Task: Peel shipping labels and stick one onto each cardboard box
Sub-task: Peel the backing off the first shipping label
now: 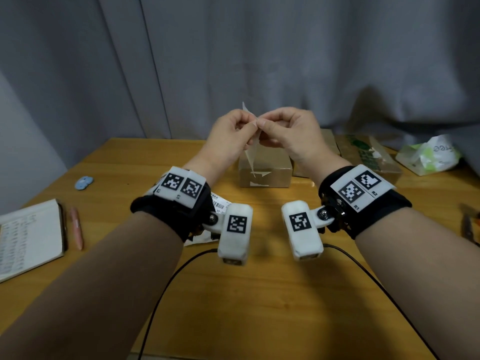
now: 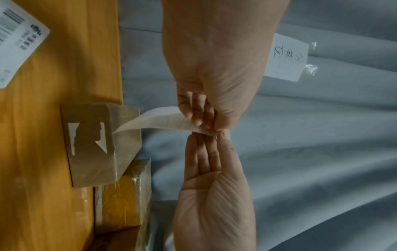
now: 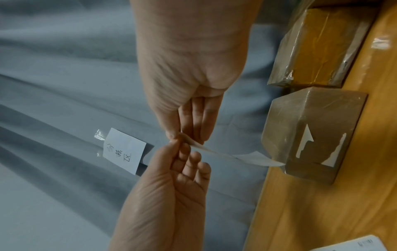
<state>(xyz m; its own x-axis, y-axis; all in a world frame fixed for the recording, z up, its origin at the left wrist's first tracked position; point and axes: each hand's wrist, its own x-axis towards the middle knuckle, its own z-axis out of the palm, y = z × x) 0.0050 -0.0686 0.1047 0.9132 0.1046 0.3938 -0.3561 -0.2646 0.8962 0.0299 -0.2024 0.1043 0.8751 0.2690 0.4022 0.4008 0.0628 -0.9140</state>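
Note:
Both hands are raised over the wooden table (image 1: 233, 294) and pinch the top of a thin white label strip (image 1: 250, 149) between thumb and fingers. My left hand (image 1: 246, 126) grips it from the left, my right hand (image 1: 265, 124) from the right, fingertips almost touching. The strip (image 2: 159, 120) hangs down in front of a small taped cardboard box (image 1: 265, 172), whose front face carries torn white label remnants. In the wrist views the left hand (image 2: 206, 125) and right hand (image 3: 184, 134) meet at the strip's end (image 3: 247, 157) above the box (image 3: 311, 135).
A second taped box (image 1: 327, 141) and a flat box with green print (image 1: 368, 154) lie behind on the right, beside a plastic bag (image 1: 428, 157). A printed label sheet (image 1: 220, 203) lies under my left wrist. Notebook (image 1: 28, 237) and pen (image 1: 76, 224) lie at the left.

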